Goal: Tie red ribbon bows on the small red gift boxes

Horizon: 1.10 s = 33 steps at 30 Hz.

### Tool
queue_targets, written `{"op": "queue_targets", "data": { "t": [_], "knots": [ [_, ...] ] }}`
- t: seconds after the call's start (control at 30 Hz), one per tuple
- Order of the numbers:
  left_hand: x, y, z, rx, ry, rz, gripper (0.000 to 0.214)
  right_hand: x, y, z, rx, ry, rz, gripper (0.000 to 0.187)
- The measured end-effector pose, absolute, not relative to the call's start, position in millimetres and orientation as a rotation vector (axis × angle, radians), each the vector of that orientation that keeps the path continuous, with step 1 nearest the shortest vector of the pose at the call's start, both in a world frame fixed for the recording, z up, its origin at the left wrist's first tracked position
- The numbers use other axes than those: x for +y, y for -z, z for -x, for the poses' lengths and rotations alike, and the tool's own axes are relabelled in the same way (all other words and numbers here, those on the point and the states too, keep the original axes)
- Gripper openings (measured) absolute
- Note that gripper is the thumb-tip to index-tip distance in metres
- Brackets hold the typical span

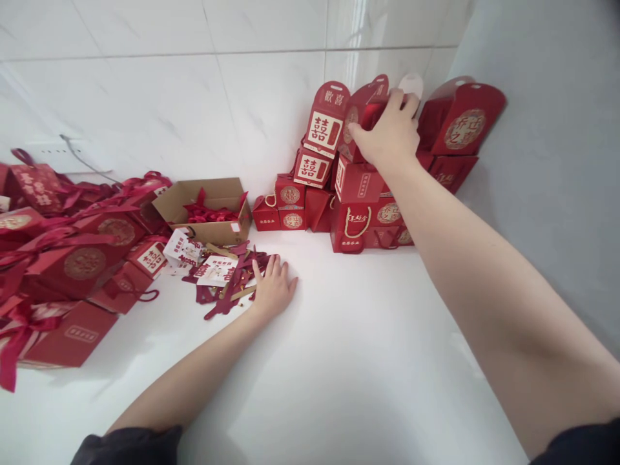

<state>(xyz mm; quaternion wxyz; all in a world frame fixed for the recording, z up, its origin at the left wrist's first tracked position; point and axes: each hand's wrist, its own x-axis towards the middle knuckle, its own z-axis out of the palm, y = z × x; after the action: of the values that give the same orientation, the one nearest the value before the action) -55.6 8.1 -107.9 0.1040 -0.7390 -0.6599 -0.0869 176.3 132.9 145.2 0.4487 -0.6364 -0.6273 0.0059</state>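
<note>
My right hand (390, 132) reaches far out and grips a red gift box (361, 119) at the top of a stack of red boxes (358, 187) against the white wall. Its fingers curl over the box's upper edge. My left hand (272, 289) lies flat on the white surface, fingers spread, at the edge of a heap of dark red ribbons and cards (220, 278). It holds nothing.
An open cardboard box (208, 210) with red ribbon inside stands behind the heap. Many red gift bags with ribbons (72, 258) pile up at the left. Another red box (460, 123) leans on the grey wall at the right.
</note>
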Motion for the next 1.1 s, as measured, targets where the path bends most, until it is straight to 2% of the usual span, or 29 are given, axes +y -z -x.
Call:
{"op": "queue_targets", "data": {
  "t": [0.1,0.2,0.33,0.5,0.6,0.7,0.77,0.87,1.03,1.1],
  "knots": [
    [9,110,56,-1.954,0.255,2.193,0.055,134,-144,-181,-1.503,0.031,1.563,0.079],
    [7,111,55,-1.956,0.259,2.201,0.055,115,-148,-192,-1.486,0.158,1.366,0.069],
    [6,103,53,-1.913,0.293,2.225,0.050,62,-130,-201,-1.584,0.377,0.961,0.072],
    [31,59,79,-1.924,0.602,2.193,0.035,-5,-27,-195,-1.779,0.043,1.064,0.074],
    [55,29,112,-2.000,0.713,2.036,0.044,-30,41,-192,-1.849,-0.222,1.195,0.076],
    [75,15,140,-2.123,0.784,1.867,0.060,-49,75,-193,-1.946,-0.422,1.314,0.081],
    [85,12,151,-2.154,0.864,1.839,0.062,-57,78,-195,-2.038,-0.453,1.323,0.084],
    [94,7,152,-2.122,1.148,1.875,0.047,-60,62,-197,-2.055,-0.331,1.268,0.077],
    [74,-32,109,-2.029,1.445,2.057,0.058,-49,14,-196,-1.932,-0.263,1.081,0.042],
    [48,-52,76,-1.979,1.628,2.304,0.051,-42,-8,-192,-1.886,-0.352,1.022,0.028]
  ]
}}
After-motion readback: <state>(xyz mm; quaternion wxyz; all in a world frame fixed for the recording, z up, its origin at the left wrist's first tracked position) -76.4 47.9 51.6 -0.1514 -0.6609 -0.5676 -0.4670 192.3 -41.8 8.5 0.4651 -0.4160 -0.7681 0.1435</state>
